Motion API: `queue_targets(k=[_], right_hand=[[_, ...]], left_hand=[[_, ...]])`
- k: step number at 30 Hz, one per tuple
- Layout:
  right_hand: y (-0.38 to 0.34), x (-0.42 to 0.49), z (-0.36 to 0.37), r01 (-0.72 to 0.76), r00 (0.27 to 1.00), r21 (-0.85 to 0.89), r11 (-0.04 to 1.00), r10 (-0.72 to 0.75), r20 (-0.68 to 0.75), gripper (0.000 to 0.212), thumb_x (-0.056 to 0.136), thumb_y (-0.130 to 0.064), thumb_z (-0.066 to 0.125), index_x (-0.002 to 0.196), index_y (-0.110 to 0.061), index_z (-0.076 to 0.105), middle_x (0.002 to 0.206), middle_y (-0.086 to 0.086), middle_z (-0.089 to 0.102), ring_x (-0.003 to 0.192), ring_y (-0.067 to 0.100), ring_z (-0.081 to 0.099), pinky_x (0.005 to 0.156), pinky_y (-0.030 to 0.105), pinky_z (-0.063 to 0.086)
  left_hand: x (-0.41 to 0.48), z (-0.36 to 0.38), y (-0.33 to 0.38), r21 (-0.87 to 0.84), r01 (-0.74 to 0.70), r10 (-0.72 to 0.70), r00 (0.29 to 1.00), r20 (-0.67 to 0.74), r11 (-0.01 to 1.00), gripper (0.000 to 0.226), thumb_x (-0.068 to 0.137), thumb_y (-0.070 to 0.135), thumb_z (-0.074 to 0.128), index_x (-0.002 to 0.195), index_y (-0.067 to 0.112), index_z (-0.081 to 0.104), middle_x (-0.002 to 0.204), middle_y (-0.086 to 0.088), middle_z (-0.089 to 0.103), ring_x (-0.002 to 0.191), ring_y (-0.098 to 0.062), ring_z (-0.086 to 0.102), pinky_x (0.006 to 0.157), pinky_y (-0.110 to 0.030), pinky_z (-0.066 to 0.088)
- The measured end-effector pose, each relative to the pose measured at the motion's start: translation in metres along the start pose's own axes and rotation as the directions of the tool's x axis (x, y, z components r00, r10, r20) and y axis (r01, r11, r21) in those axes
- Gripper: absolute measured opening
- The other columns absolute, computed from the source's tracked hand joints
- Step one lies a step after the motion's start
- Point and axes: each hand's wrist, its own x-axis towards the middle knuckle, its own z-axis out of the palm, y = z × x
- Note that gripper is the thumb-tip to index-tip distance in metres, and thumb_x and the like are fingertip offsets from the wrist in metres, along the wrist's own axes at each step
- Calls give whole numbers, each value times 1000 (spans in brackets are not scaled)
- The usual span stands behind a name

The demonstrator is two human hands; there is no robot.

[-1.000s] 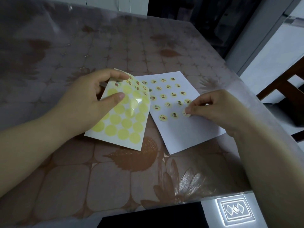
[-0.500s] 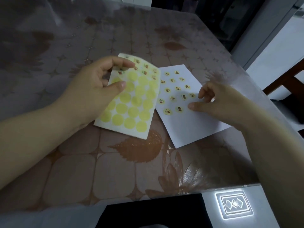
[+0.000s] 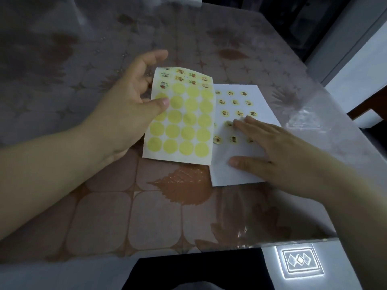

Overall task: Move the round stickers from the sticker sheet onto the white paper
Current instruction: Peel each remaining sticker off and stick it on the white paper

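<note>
Brown leaf-print table cover [image 3: 104,216] under clear plastic fills most of the view. We see the white paper [image 3: 226,174] flat on it, right of centre, with its long side running away from us. The sticker sheet [image 3: 178,158] is just left of the paper and its right edge overlaps the paper's left edge. The sheet is raised and its top curls back. Most of it is bare yellow circles.

Our left hand [image 3: 125,105] pinches the sheet at its left edge. The thumb [image 3: 163,103] sits on the front face over a yellow circle and curled fingers sit behind the edge. The index finger is raised above the sheet's top corner, touching nothing.

Our right hand [image 3: 272,147] lies flat on the white paper with straight fingers, slightly spread, gripping nothing. Its fingertips [image 3: 237,123] touch the paper beside one placed sticker, and the thumb rests on bare paper nearer us.

Round stickers [image 3: 224,113] sit in rows on the far half of the paper. Some are hidden under the right hand. Unpeeled stickers [image 3: 180,71] fill the sheet's top two rows, and one more sits at the left of the third.
</note>
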Motion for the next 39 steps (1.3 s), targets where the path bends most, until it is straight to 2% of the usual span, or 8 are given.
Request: queue_targets(k=[8,13,19,23,27,32,36,39], right_hand=[[-13,-10,6,1,998,33,999,1,-66,103,60,-71,40,147,-32,3,151,-17,20,136,7,20,107,26,21],[-10,3,-15,122,959,115,986,-87,-271,65,73,-64,48,134,-42,37,127,-26,38,114,-4,35,85,7,29],[-33,48,-22,260,910,307,915,-127,-395,34,82,-41,64,114,-39,52,124,-16,49,116,4,43,88,19,40],[-54,67,1,387,751,231,893,-160,-640,18,81,-34,69,99,-30,66,115,-9,48,111,16,42,96,24,29],[-59,71,17,407,691,233,883,-131,-711,17,79,-36,69,95,-32,71,109,-13,42,103,11,37,95,31,33],[-56,68,20,450,632,256,856,-102,-768,17,76,-37,71,93,-35,72,101,-18,44,99,8,39,93,39,38],[-57,67,21,463,621,274,843,-88,-779,15,75,-37,72,89,-35,72,95,-21,44,97,6,40,92,40,40],[-58,66,21,478,617,271,836,-99,-781,12,74,-37,73,86,-35,73,95,-18,46,97,8,43,91,40,40]], left_hand=[[-1,-1,3,-20,17,-17,1000,-18,1000,66,91,-7,51,132,42,37,95,16,69,92,-8,69,76,-27,55],[-2,-1,3,-92,48,-46,999,22,995,76,91,-6,51,142,42,24,103,10,73,99,-14,68,86,-37,54],[-2,2,5,-115,41,-36,998,43,993,82,90,-2,53,145,42,11,97,6,75,95,-12,70,82,-33,56],[-3,4,4,-153,23,-14,998,59,988,85,86,0,58,145,41,12,94,5,75,90,-11,71,73,-27,57],[-5,5,3,-93,-48,60,990,128,995,93,79,10,66,145,41,7,103,8,73,89,-11,70,75,-24,55],[-7,3,2,14,-143,136,965,226,990,88,85,10,57,142,49,4,110,0,69,93,-24,70,82,-36,56],[-7,0,2,128,-196,164,961,224,972,78,91,20,48,147,43,-1,96,-31,62,92,-46,61,92,-51,49],[-6,-4,-1,194,-219,184,966,181,956,70,94,25,42,148,41,0,82,-35,59,87,-50,57,98,-29,44]])
